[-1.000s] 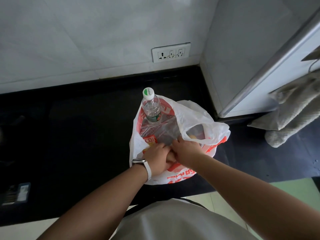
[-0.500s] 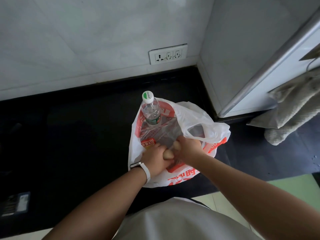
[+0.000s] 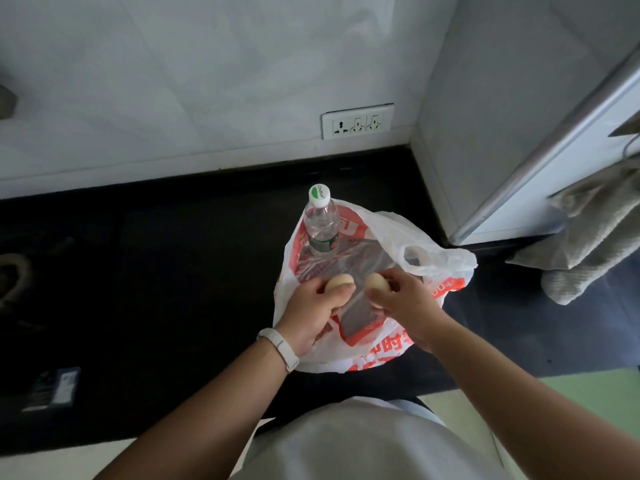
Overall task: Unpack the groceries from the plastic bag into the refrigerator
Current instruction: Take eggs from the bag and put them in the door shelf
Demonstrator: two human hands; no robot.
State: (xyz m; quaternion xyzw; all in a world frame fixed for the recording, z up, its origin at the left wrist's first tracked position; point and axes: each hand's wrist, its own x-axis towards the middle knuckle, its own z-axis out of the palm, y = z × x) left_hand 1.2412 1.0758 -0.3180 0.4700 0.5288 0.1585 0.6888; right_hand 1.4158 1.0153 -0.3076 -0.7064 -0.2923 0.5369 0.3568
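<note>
Dark countertop (image 3: 173, 271) ran below a white wall with a socket plate (image 3: 357, 123). At the right stood a white cabinet (image 3: 485, 98), apparently the refrigerator, though only its side and one edge showed. A grey towel (image 3: 595, 230) hung against it.

The plastic bag (image 3: 438, 259) sat open on the counter. The left hand (image 3: 311, 313) had its fingers curled round one egg (image 3: 337, 284), and the right hand (image 3: 405, 306) was wrapped round a second egg (image 3: 377, 282). Both eggs were held just above the bag's mouth, side by side and apart.

Handling assessment: the eggs were judged light, rigid and brittle, with smooth shells. They were best cradled round the broad middle with gentle pressure, not pinched at the ends or knocked together.

Contents: a water bottle (image 3: 320, 223) stood upright at the far side of the bag, its capped neck clear of the rim. It was judged heavier and firm, and best taken by the body. A clear and red film packet (image 3: 360, 265) lay under the hands and was likely soft and slippery. Anything beneath it could not be determined. No refrigerator interior was in view.
</note>
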